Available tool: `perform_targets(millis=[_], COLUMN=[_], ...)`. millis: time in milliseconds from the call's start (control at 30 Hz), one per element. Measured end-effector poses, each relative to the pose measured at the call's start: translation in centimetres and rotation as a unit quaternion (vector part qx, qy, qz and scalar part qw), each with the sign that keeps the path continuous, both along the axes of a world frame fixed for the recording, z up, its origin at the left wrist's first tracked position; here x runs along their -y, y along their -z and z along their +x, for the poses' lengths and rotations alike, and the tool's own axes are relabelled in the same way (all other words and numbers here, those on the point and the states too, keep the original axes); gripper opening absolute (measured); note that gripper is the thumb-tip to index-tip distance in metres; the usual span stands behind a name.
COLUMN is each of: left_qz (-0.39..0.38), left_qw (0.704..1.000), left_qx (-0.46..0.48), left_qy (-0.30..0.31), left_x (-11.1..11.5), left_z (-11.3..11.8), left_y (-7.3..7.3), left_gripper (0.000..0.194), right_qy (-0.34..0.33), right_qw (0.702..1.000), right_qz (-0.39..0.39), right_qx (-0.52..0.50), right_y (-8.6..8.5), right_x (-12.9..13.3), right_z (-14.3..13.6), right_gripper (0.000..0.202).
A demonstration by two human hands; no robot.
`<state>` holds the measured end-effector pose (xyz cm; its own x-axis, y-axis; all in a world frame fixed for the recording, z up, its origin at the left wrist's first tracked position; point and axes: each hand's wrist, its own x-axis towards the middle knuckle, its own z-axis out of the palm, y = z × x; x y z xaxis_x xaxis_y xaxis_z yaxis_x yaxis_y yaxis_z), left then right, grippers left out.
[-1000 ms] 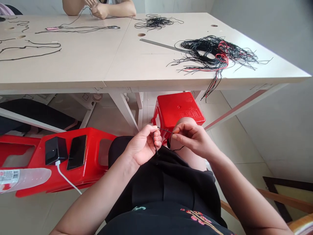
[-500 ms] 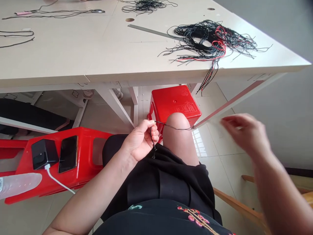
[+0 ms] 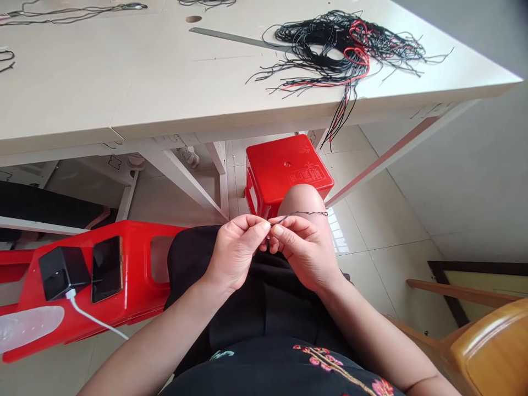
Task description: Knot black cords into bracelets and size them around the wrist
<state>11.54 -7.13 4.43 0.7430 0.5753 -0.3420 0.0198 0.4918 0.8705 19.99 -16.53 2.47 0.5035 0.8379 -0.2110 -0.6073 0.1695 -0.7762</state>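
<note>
Above my lap, my left hand [image 3: 239, 247] pinches a thin black cord [image 3: 307, 213] between thumb and forefinger. Right beside it, my right hand [image 3: 307, 247] is closed on the same cord, and the fingertips of both hands nearly touch. The cord's loose end sticks out to the right past my right fingers, over the bare knee. Most of the part between the hands is hidden by the fingers. On the table lies a tangled bundle of black cords [image 3: 313, 38] with a red cord [image 3: 358, 55] among them, several ends hanging over the edge.
A metal ruler [image 3: 235, 37] lies partly under the bundle on the white table [image 3: 173, 82]. Beneath stands a red stool [image 3: 284, 165]. To the left, another red stool [image 3: 138, 264] bears a phone [image 3: 107, 269], a black box-shaped device [image 3: 61, 269] with a white cable, and a translucent bottle [image 3: 33, 327].
My right hand has come in from the far right to meet my left hand and has taken hold of the cord. The view has shifted slightly.
</note>
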Motion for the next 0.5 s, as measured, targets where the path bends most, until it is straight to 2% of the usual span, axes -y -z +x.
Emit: perform_targets(millis=[133,300,500], left_qz=[0.031,0.026,-0.037], left_qw=[0.999,1.000,0.998], left_qx=[-0.004,-0.001,-0.002], left_qy=[-0.008,-0.001,0.041], left_x=[0.06,0.02,-0.09], left_z=[0.20,0.13,-0.31], left_y=[-0.04,-0.13,-0.36], left_gripper=[0.014,0.013,0.012], right_qy=[0.015,0.020,0.042], right_qw=[1.000,1.000,0.999], right_qz=[-0.005,0.014,-0.018], right_qx=[0.014,0.003,-0.003], right_y=[-0.28,-0.58,-0.52], right_x=[-0.08,-0.27,-0.58], right_z=[-0.07,-0.07,-0.34], right_gripper=[0.009,0.006,0.008])
